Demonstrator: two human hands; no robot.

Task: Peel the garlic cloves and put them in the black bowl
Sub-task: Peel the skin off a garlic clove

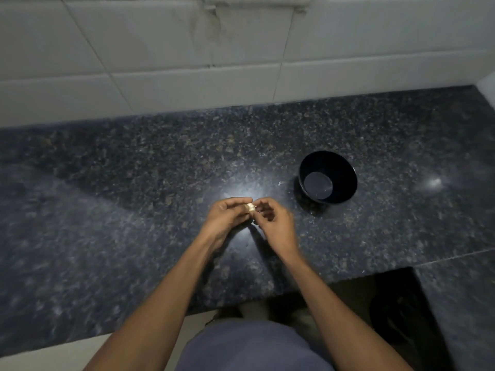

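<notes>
A small pale garlic clove (pixel 250 207) is held between both hands above the middle of the dark granite counter. My left hand (pixel 227 218) grips it with curled fingers from the left. My right hand (pixel 273 220) pinches its right end with thumb and fingertips. The black bowl (pixel 345 167) stands on the counter to the right of my hands, a hand's width away, and I see nothing inside it.
The speckled granite counter (pixel 134 196) runs left to right, backed by a white tiled wall (pixel 187 49). Its front edge has a cut-out at the lower right (pixel 380 290) with dark floor below. A small pale fleck (pixel 280 183) lies left of the bowl.
</notes>
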